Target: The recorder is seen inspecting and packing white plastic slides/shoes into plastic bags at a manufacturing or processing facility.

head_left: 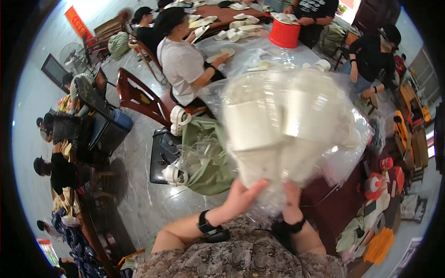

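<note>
Close in front of me, a clear plastic bag (333, 171) packed with cream slippers (255, 125) is held up between both hands. My left hand (243, 199) grips the bag's lower left part, its thumb lying along a slipper's sole. On the lower right, my right hand (292, 204) closes on the same bag; most of its fingers are hidden behind it. The slippers stand with their broad straps facing me, slightly blurred. Loose, crumpled plastic (269, 204) gathers between my hands.
A plastic-covered table (213, 46) with more slippers and a red tub (283, 34) lies ahead; people work around it. Left of the bag are a green sack (208, 178), a black chair seat (163, 155) and a wooden chair (139, 97). Cartons (419, 146) line the right side.
</note>
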`<control>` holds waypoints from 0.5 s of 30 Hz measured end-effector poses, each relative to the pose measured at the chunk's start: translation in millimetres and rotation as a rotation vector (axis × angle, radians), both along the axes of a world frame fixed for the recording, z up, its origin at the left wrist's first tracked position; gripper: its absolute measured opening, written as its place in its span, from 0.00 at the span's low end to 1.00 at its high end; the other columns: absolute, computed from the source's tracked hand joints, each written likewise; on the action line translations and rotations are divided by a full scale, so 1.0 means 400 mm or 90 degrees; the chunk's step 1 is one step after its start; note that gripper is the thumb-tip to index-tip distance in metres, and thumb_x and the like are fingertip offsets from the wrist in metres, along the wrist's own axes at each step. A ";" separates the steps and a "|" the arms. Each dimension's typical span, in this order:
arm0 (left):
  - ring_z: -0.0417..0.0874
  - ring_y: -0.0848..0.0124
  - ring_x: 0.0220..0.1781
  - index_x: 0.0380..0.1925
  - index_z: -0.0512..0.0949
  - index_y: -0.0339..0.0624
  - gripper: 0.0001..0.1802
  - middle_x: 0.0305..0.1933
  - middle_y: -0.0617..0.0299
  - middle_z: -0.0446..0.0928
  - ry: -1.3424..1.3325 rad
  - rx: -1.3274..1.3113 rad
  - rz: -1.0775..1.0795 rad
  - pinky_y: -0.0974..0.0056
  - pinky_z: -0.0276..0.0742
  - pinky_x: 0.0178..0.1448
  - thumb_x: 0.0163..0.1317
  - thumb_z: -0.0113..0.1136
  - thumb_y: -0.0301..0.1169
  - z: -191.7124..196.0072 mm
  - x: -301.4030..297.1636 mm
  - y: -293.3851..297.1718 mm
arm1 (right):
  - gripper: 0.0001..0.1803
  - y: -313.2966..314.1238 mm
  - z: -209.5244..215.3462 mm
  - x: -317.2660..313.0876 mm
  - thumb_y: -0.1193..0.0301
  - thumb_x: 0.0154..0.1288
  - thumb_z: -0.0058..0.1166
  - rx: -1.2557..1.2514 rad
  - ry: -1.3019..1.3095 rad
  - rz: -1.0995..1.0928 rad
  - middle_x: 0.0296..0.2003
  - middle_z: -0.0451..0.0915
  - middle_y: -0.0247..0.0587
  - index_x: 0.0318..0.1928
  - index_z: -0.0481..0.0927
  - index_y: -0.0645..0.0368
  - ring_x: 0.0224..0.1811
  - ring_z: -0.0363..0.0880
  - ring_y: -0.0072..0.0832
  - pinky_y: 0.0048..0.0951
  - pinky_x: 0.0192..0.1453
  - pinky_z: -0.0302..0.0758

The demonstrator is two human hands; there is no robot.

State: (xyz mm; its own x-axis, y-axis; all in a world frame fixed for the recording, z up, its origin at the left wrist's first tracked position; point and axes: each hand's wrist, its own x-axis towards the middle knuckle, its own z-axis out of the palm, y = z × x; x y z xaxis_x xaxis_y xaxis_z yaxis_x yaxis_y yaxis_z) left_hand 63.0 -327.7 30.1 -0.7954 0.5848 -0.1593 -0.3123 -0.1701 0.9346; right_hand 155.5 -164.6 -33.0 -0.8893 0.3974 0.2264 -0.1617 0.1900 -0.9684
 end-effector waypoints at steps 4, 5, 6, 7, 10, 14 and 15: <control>0.82 0.74 0.42 0.49 0.79 0.32 0.18 0.44 0.59 0.83 0.029 -0.194 0.216 0.66 0.79 0.45 0.68 0.61 0.36 -0.068 -0.153 -0.203 | 0.29 -0.211 -0.113 -0.290 0.55 0.63 0.64 -0.445 -0.182 0.093 0.48 0.81 0.38 0.54 0.78 0.66 0.49 0.80 0.27 0.31 0.53 0.76; 0.82 0.74 0.41 0.48 0.80 0.32 0.18 0.43 0.59 0.83 0.034 -0.210 0.263 0.66 0.79 0.46 0.67 0.62 0.37 -0.113 -0.189 -0.253 | 0.28 -0.270 -0.122 -0.344 0.59 0.62 0.66 -0.530 -0.208 0.096 0.49 0.80 0.37 0.55 0.77 0.67 0.49 0.79 0.25 0.31 0.53 0.76; 0.82 0.74 0.41 0.46 0.81 0.32 0.17 0.42 0.60 0.83 0.040 -0.246 0.301 0.66 0.78 0.45 0.67 0.62 0.36 -0.123 -0.222 -0.286 | 0.29 -0.309 -0.153 -0.384 0.60 0.62 0.65 -0.473 -0.226 0.126 0.50 0.80 0.38 0.57 0.76 0.67 0.50 0.78 0.25 0.31 0.54 0.76; 0.82 0.74 0.41 0.45 0.82 0.32 0.17 0.41 0.60 0.84 0.032 -0.268 0.316 0.66 0.78 0.45 0.66 0.62 0.36 -0.141 -0.253 -0.326 | 0.29 -0.351 -0.190 -0.420 0.61 0.63 0.63 -0.418 -0.244 0.160 0.51 0.80 0.38 0.59 0.75 0.67 0.52 0.78 0.25 0.31 0.54 0.75; 0.82 0.73 0.40 0.47 0.81 0.32 0.19 0.42 0.60 0.83 0.005 -0.339 0.316 0.67 0.78 0.42 0.65 0.63 0.38 -0.234 -0.338 -0.423 | 0.31 -0.467 -0.338 -0.508 0.61 0.64 0.62 -0.549 -0.267 0.174 0.53 0.79 0.38 0.62 0.73 0.66 0.54 0.77 0.26 0.31 0.55 0.75; 0.82 0.72 0.40 0.50 0.78 0.28 0.25 0.44 0.56 0.82 -0.099 -0.428 0.275 0.66 0.77 0.41 0.64 0.64 0.41 -0.284 -0.392 -0.460 | 0.28 -0.494 -0.372 -0.533 0.60 0.67 0.61 -0.804 -0.392 0.205 0.54 0.78 0.37 0.60 0.75 0.65 0.52 0.77 0.26 0.30 0.54 0.75; 0.82 0.70 0.43 0.50 0.79 0.26 0.26 0.46 0.53 0.83 -0.127 -0.437 0.265 0.64 0.78 0.45 0.63 0.65 0.41 -0.298 -0.397 -0.460 | 0.28 -0.493 -0.375 -0.529 0.60 0.67 0.61 -0.811 -0.395 0.209 0.54 0.78 0.37 0.60 0.75 0.65 0.52 0.77 0.26 0.30 0.54 0.75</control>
State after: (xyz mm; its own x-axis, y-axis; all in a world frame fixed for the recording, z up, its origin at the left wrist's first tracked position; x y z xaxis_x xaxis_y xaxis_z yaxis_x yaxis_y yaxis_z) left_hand -95.9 -511.8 -89.2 -0.8446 -0.0302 -0.5345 -0.5205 0.2795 0.8068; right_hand -56.0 -361.9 -183.0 -0.7994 -0.2050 -0.5648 0.4712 -0.7971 -0.3776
